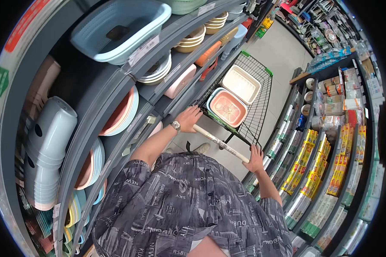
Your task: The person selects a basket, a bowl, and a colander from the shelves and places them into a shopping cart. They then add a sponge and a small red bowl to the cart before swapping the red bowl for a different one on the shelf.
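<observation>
A black wire shopping cart (258, 112) with green corners stands in front of me. My left hand (188, 119), wearing a wristwatch (176, 125), is closed on the left end of its pale handle (221, 142). At the handle's right end is my right hand (255, 159), its fingers curled round by the cart's rim. Inside the cart, a pink slotted drain basket (228, 107) sits in a light blue basin (210, 99), nearest the handle. Beyond it lies a cream rectangular drain basket (241, 84).
Grey shelves (111, 96) on the left carry a large blue basin (124, 32), stacked bowls (158, 68) and nested grey-blue containers (51, 141). Yellow boxed packages (302, 158) line shelves close on the right. The tiled aisle floor (283, 45) runs ahead between them.
</observation>
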`<action>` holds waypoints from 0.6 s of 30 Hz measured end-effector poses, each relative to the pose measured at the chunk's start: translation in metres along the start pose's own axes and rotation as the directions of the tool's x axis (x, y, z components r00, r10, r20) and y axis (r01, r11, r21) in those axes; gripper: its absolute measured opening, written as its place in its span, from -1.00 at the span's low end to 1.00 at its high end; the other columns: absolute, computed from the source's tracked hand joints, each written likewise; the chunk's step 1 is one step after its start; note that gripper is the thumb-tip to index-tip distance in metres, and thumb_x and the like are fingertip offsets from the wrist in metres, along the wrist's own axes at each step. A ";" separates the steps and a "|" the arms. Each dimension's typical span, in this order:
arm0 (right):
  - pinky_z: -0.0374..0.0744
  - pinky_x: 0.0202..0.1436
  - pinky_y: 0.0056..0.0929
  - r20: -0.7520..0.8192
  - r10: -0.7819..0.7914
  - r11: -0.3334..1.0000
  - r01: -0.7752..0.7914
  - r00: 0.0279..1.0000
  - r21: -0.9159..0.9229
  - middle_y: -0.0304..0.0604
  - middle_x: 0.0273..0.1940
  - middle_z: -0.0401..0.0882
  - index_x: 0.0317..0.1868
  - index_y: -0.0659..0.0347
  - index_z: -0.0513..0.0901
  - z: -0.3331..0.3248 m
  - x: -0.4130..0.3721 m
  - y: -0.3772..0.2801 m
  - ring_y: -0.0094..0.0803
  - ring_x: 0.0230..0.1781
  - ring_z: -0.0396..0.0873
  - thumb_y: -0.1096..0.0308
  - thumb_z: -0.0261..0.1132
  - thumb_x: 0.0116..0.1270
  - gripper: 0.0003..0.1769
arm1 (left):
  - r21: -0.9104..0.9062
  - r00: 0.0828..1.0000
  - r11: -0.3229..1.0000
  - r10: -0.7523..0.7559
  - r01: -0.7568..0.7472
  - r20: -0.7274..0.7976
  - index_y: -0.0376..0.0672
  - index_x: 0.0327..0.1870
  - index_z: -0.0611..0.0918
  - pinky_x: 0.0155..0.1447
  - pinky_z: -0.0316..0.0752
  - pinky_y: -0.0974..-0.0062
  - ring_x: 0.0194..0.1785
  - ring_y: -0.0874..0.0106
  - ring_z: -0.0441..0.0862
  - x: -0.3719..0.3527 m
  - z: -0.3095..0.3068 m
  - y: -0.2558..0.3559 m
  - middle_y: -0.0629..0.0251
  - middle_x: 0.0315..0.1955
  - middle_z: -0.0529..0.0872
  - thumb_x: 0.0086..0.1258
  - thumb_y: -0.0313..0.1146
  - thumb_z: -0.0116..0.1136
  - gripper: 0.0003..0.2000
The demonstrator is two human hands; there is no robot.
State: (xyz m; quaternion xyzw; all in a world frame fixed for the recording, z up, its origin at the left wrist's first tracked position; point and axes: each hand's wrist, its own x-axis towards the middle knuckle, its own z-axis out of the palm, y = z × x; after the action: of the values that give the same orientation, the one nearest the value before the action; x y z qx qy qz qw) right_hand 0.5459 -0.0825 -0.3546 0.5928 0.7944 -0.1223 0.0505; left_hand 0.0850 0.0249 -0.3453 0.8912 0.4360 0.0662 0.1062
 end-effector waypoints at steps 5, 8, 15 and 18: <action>0.08 0.60 0.32 0.144 0.134 0.991 -0.133 0.981 -0.018 0.05 0.66 -0.02 0.65 0.29 -0.05 0.005 -0.024 -0.027 0.12 0.69 -0.14 0.05 0.53 -0.04 0.34 | -0.015 0.960 0.994 -0.105 0.105 -0.261 -0.32 0.29 0.51 0.59 0.20 0.06 0.47 -0.02 0.36 -0.047 0.017 0.032 -0.11 0.35 0.47 -0.02 -0.18 0.55 -0.21; 0.08 0.61 0.33 0.238 0.222 0.974 -0.206 0.946 -0.090 -0.03 0.68 -0.09 0.67 0.26 -0.11 0.010 -0.033 -0.044 0.08 0.71 -0.19 0.07 0.58 -0.06 0.40 | -0.022 0.917 0.983 -0.180 0.185 -0.356 -0.27 0.19 0.59 0.52 0.26 0.07 0.36 0.06 0.46 -0.068 0.026 0.050 -0.02 0.23 0.56 0.01 -0.31 0.49 -0.36; 0.14 0.59 0.36 0.338 0.269 0.962 -0.232 0.902 -0.144 -0.08 0.69 -0.13 0.67 0.22 -0.16 0.014 -0.056 -0.069 0.06 0.71 -0.21 0.10 0.61 -0.09 0.45 | -0.312 0.938 0.946 -0.184 0.088 -0.294 -0.19 -0.04 0.68 0.38 0.30 0.13 0.13 0.20 0.55 -0.114 0.015 0.068 0.20 -0.07 0.66 0.06 -0.22 0.42 -0.57; 0.16 0.57 0.39 0.359 0.268 0.959 -0.210 0.894 -0.192 -0.07 0.69 -0.12 0.68 0.22 -0.19 0.017 -0.066 -0.070 0.10 0.70 -0.18 0.05 0.66 -0.14 0.52 | -0.352 0.935 0.936 -0.140 0.018 -0.325 -0.18 -0.04 0.69 0.36 0.30 0.14 0.10 0.23 0.56 -0.126 0.007 0.075 0.22 -0.11 0.67 0.09 -0.16 0.42 -0.57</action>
State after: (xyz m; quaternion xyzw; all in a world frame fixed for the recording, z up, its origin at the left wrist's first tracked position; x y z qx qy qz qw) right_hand 0.4977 -0.1668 -0.3465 0.6456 0.6970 -0.1690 0.2625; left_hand 0.0671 -0.1207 -0.3367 0.8148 0.4657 0.2920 0.1843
